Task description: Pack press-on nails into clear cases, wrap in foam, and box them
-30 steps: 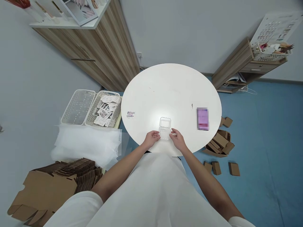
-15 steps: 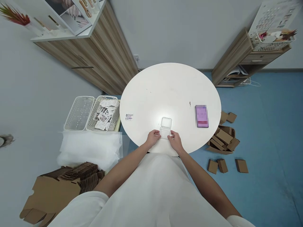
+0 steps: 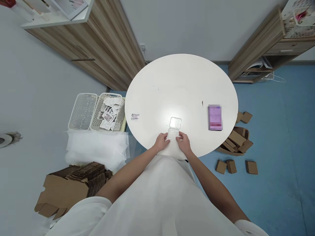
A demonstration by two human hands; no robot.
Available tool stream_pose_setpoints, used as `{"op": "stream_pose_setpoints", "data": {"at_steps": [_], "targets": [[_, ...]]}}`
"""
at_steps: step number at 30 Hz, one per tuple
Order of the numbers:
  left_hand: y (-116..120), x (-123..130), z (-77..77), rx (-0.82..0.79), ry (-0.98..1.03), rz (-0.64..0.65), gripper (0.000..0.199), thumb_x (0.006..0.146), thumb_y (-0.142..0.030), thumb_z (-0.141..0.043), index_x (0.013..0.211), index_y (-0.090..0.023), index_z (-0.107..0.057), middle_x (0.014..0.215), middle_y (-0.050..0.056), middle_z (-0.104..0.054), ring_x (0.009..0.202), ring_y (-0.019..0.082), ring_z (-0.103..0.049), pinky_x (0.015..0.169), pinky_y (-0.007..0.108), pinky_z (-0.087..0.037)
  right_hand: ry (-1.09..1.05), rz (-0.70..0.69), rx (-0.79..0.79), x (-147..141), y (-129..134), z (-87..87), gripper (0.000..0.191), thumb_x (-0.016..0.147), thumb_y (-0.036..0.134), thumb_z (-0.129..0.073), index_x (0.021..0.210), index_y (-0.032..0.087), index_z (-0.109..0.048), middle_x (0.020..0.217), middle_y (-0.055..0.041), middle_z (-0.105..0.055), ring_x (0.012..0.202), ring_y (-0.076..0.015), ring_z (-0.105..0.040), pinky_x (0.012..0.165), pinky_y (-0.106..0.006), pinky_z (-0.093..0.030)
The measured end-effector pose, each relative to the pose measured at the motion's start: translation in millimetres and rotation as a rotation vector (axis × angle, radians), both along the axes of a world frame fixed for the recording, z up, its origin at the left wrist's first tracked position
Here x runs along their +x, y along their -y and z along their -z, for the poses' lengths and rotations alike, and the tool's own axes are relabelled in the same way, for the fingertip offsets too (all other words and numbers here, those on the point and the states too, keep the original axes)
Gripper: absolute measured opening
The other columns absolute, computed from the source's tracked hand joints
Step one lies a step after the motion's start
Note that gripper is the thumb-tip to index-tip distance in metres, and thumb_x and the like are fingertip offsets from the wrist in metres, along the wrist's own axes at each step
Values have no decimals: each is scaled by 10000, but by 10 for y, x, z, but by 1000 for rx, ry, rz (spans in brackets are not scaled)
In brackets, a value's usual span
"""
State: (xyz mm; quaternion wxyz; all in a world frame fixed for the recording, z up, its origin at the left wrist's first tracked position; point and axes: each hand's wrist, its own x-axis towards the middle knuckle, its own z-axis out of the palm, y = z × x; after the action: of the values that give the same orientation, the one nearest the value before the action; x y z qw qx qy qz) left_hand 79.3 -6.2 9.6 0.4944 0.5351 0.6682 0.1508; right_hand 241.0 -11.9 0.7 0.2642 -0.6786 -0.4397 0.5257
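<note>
A small clear plastic case (image 3: 173,133) lies on the white table near its front edge, with its lid (image 3: 175,123) folded back away from me. My left hand (image 3: 161,142) grips the left side of the lower half, thumb at the near corner. On the opposite side, my right hand (image 3: 183,143) has its thumb and fingers closed on the right edge. No contents can be made out inside the case. Left of the hands, a small card of nail-like pieces (image 3: 135,117) lies flat. A purple box (image 3: 215,117), partly pixelated, is to the right.
The oval white table (image 3: 182,72) fills the middle. At left stand a basket of printed cards (image 3: 108,114), a basket of clear items (image 3: 83,111), white sheets (image 3: 97,146) and stacked flat cardboard (image 3: 66,191). Small brown boxes (image 3: 251,167) lie on the blue floor at right.
The view has shifted slightly. Both hands stay at the sides of the opened case, with the fingers slightly readjusted on its edges.
</note>
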Motion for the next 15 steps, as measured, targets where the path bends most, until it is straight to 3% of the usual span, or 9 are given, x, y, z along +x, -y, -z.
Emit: {"op": "stream_pose_setpoints", "data": {"at_steps": [8, 12, 15], "targets": [[58, -220, 78, -55, 27, 128, 501, 724, -260, -570, 1203, -186, -441, 1017, 67, -465, 913, 163, -495, 766, 286, -436, 59, 187, 24, -39, 29, -100, 480, 726, 354, -500, 1176, 198, -443, 1077, -70, -510, 833, -152, -504, 722, -314, -456], [27, -658, 15, 29, 22, 87, 463, 746, -268, -559, 1190, -184, -457, 1019, 70, -479, 909, 162, -506, 758, 294, -451, 120, 251, 95, -208, -17, -232, 465, 739, 350, -487, 1177, 205, -426, 1083, -70, -508, 809, -139, -499, 697, -297, -449], [-37, -1165, -21, 134, -25, -52, 410, 756, -256, -548, 1155, -191, -479, 1031, 67, -488, 909, 160, -511, 750, 294, -457, 128, 152, 102, -516, -141, -296, 433, 744, 348, -484, 1151, 204, -449, 1073, -73, -521, 795, -138, -507, 692, -302, -450]]}}
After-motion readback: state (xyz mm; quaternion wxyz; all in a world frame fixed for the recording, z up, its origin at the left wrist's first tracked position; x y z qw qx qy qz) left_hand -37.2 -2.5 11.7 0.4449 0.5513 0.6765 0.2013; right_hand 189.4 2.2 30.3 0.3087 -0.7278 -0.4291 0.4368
